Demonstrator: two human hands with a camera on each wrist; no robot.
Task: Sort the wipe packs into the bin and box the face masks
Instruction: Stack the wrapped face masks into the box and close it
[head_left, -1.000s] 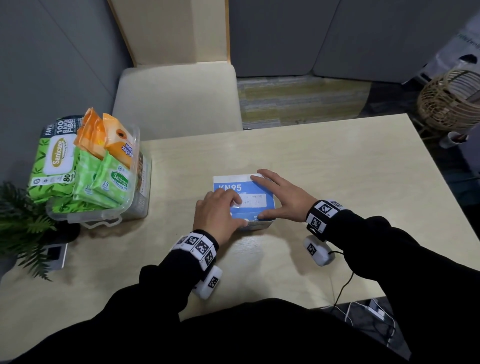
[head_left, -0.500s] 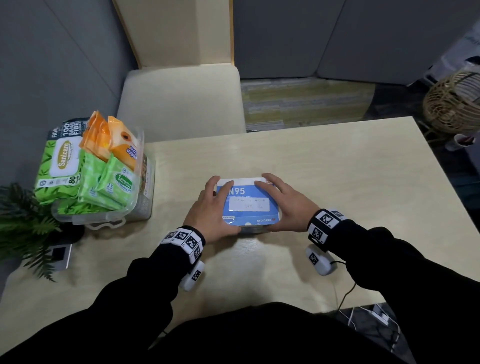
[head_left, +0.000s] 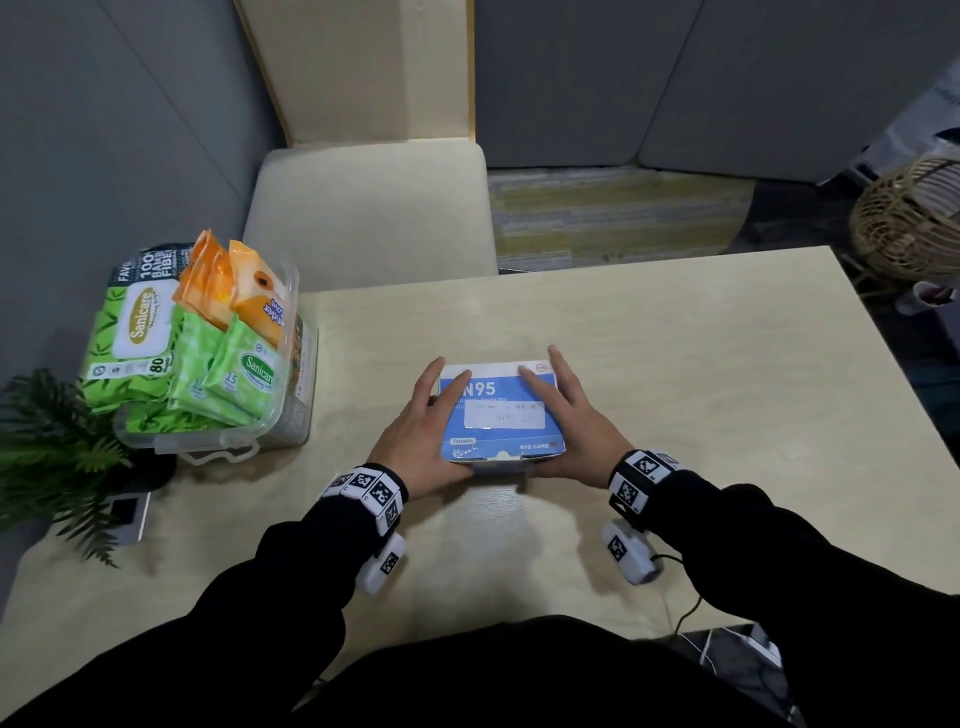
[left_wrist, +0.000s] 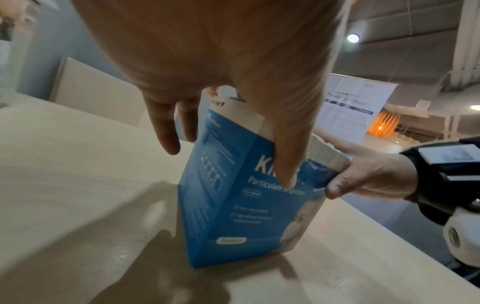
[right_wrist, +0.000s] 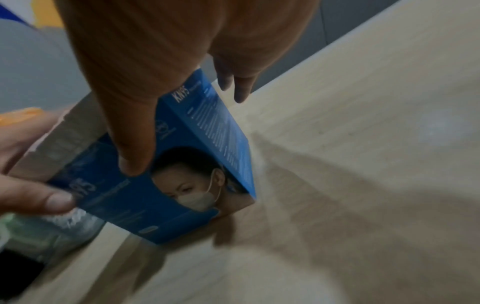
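Two black-sleeved forearms reach forward over the pale wooden table (head_left: 675, 364), each wrist wearing a band of black-and-white markers. The left hand (head_left: 421, 441) clasps the left end of the blue and white cardboard KN95 mask box (head_left: 498, 415), thumb pressed on the near face, fingers laid over the top. The right hand (head_left: 582, 431) mirrors it on the right end, thumb on the near face, fingers spread across the lid. The box stands on the table between them. Farther left, the clear plastic bin (head_left: 249, 447) holds green and orange wipe packs (head_left: 228, 374), with a fern-like green plant (head_left: 47, 447) beside it. Beyond the table stands a cream upholstered chair (head_left: 363, 208).
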